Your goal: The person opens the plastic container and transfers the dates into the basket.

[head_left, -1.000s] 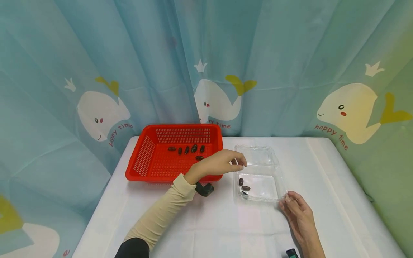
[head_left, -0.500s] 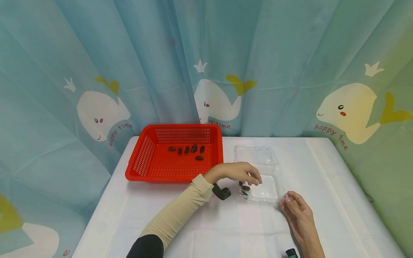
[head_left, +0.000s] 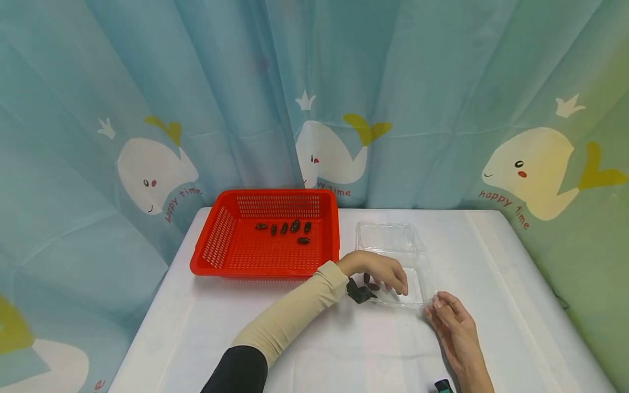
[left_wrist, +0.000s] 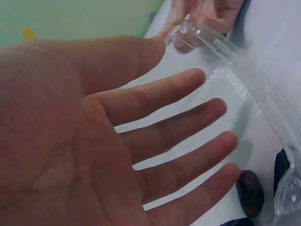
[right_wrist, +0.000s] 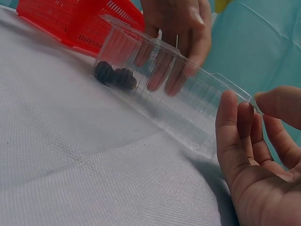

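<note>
A clear plastic clamshell box lies with its lid folded back on the white table. My left hand reaches down into the box's base, palm down. In the left wrist view its fingers are spread and hold nothing; a dark brown date lies just past the little fingertip. A few dates sit at the box's left end, partly hidden by my left hand and the wrist device. My right hand pinches the box's near right corner between thumb and fingers, as the right wrist view shows.
A red plastic basket stands left of the box, with several dates spread on its floor. The open lid lies behind the box's base. A whale-print curtain hangs along the table's back edge.
My left hand has moved right and toward me, from above the box's left edge down into its base. My right hand keeps its grip on the corner.
</note>
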`<move>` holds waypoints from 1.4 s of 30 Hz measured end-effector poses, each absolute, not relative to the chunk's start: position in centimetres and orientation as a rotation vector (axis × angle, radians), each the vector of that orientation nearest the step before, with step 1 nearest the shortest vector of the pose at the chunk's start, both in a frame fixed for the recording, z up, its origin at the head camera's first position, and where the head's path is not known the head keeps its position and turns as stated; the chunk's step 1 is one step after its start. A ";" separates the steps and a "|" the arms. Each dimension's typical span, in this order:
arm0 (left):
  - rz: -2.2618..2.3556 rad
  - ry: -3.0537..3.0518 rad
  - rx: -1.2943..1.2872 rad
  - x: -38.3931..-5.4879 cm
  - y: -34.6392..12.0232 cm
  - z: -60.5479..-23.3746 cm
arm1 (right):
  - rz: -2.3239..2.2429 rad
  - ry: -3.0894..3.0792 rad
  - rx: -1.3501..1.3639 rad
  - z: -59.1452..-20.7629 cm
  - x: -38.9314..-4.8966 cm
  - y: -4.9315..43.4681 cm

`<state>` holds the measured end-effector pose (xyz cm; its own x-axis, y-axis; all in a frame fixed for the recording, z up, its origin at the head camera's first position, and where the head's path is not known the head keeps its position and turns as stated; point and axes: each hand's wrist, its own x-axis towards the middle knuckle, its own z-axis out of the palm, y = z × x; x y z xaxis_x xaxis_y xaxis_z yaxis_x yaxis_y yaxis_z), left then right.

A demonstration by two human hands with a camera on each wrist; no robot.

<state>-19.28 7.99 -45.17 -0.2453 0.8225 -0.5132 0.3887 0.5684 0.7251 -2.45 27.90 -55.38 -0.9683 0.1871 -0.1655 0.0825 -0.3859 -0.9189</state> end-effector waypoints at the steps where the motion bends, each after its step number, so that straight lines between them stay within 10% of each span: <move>1: 0.560 1.845 0.964 -19.3 8.2 -45.3 | 2.532 -1.710 -0.379 -55.4 -2.4 27.9; 42: 0.225 2.031 0.814 -20.8 8.9 -44.4 | 2.489 -1.767 -0.404 -55.5 -2.6 27.7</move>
